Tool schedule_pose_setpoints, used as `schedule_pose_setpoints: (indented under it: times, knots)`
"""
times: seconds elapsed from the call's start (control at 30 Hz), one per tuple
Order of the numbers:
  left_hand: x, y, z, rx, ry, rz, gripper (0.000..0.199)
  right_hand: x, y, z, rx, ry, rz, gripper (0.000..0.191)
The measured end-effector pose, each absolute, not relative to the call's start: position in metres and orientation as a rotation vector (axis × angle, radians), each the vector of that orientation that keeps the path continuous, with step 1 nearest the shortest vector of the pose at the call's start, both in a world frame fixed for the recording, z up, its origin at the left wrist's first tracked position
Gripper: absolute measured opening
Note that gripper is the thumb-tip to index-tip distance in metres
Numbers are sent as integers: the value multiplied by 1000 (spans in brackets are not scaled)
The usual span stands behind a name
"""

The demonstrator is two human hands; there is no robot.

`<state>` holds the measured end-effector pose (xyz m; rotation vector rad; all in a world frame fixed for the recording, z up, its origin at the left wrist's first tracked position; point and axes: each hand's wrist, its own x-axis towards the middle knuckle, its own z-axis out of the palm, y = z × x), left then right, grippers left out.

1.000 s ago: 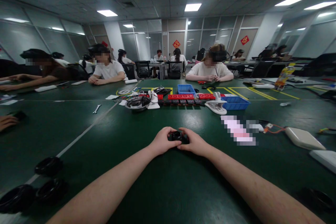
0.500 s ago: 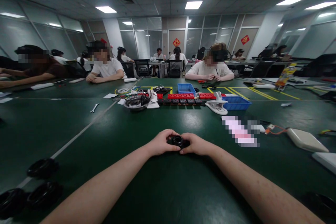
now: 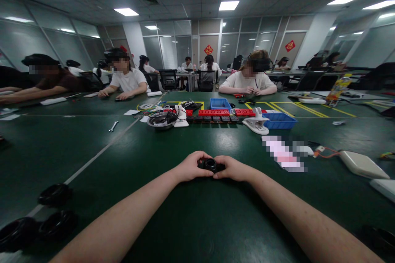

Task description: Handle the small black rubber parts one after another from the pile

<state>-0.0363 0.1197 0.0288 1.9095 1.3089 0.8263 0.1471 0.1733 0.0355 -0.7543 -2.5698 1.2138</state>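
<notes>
Both my hands meet over the green tabletop in the middle of the view. Between them is a black round part with a ring-shaped top [image 3: 210, 165], its opening tilted toward me. My left hand [image 3: 193, 167] grips its left side, thumb along the near edge and fingers curled behind. On the opposite side, my right hand [image 3: 230, 168] closes around it, thumb and fingers bent inward. The fingers cover much of its sides, and its exact kind cannot be made out. The two thumb tips almost touch in front of it.
Three black rings [image 3: 55, 194] lie at the lower left, and a dark ring-like thing [image 3: 382, 240] at the lower right. Ahead stand a metal bowl [image 3: 162, 120] with cables, a red-and-black strip [image 3: 214, 116], a white clamp [image 3: 256, 122] and a blue bin [image 3: 280, 121]. Co-workers sit beyond.
My hands keep their hold on the black round part with hardly any movement. The whole view has shifted slightly. Across the table, a co-worker's hands have moved apart.
</notes>
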Motion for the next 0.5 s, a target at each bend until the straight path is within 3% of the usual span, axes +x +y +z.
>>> schedule_pose_setpoints:
  times: [0.5]
  knots:
    - [-28,113,32,1994,1432,874,38,146,175,26,-818,-2462,1237,30]
